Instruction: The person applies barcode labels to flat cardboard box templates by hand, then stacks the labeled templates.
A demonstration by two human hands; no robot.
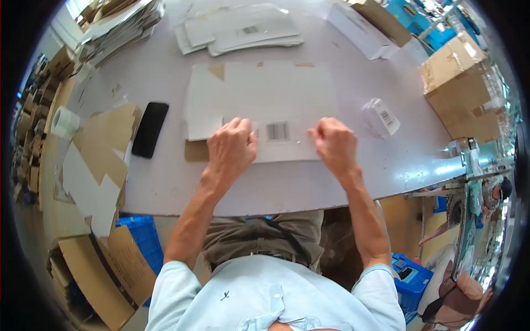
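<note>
A flat white cardboard box blank (259, 94) lies on the table before me, with a barcode label (277, 132) near its front edge and a brown patch at its front left. My left hand (232, 148) is closed in a fist over the blank's front left part. Over its front right edge is my right hand (335, 146), also closed, thumb toward the label. Both hands seem to touch the cardboard; what is under the curled fingers, if anything, is hidden. Right of my right hand sits a small clear plastic packet (381, 117) with a barcode.
A black phone (150, 129) and brown cardboard scraps (105, 143) lie left, near a tape roll (65, 122). Behind are stacked white blanks (243, 30) and a long white box (361, 33). A taped brown carton (461, 88) stands right. Another person (488, 198) is at far right.
</note>
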